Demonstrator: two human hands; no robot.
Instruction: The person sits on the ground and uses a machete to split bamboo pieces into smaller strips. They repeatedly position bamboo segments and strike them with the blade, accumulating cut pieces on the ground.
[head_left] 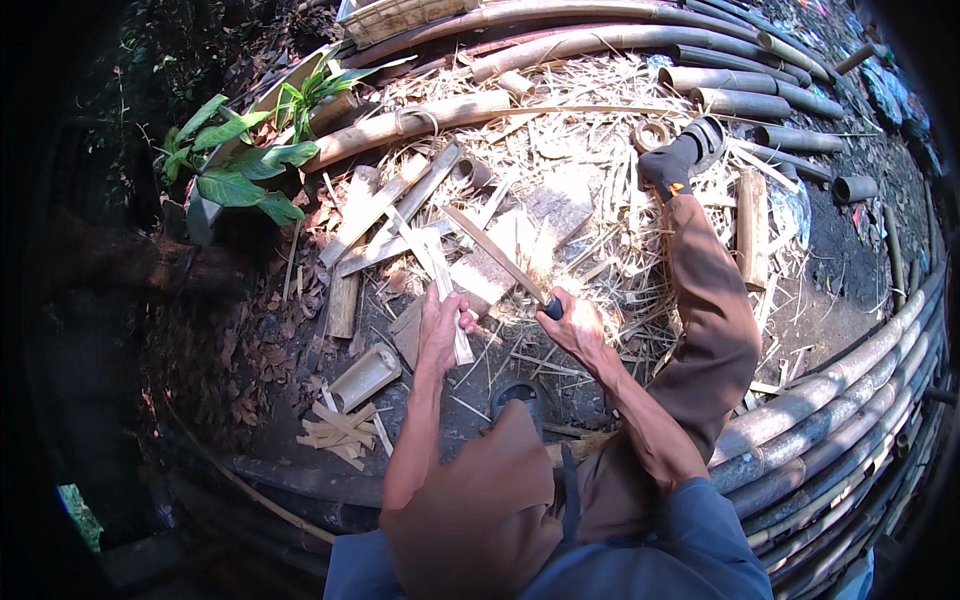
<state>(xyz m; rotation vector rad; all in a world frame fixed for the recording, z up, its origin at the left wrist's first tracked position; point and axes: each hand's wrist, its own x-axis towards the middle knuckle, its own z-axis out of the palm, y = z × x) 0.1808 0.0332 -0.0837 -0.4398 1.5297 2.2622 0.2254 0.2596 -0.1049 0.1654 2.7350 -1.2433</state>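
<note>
My left hand is closed round a few pale bamboo strips, which slant up and to the left from its fingers, with their lower ends showing below it. In my right hand is the dark handle of a long knife. Its narrow brownish blade points up and left, its tip near the far part of the strips; whether the two touch I cannot tell. Beneath the blade lies a flat wooden board in patchy sunlight.
Bamboo shavings litter the ground ahead. Bamboo poles are stacked at right, with more poles along the far side. A cut bamboo tube and short strips lie at left, below a leafy plant. My outstretched leg is at right.
</note>
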